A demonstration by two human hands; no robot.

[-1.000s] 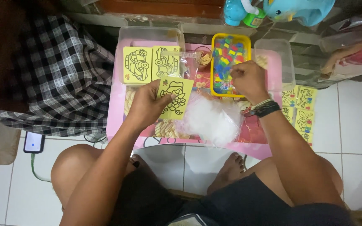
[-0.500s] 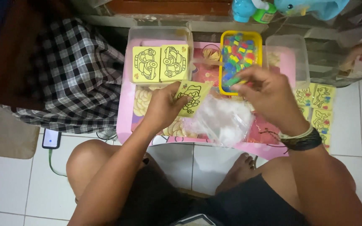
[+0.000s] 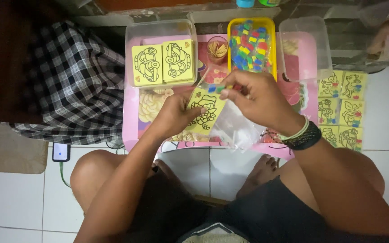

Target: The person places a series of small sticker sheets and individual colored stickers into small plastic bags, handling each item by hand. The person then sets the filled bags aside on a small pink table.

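Both hands now meet: left hand [image 3: 174, 114] grips yellow card [image 3: 205, 110], right hand [image 3: 255, 99] pinching coloured packets [image 3: 221, 88].

I am seeing a small pink table [image 3: 132, 118] standing on the white tiled floor [image 3: 14, 198]. On it are lying two clear boxes [image 3: 158, 31] [image 3: 303, 45], a yellow tray [image 3: 251, 42] and a clear bag [image 3: 235, 128].

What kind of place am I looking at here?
Probably a home floor used for packing craft kits: white floor tiles, a low pink table, a yellow tray of coloured packets and stacked yellow picture cards.
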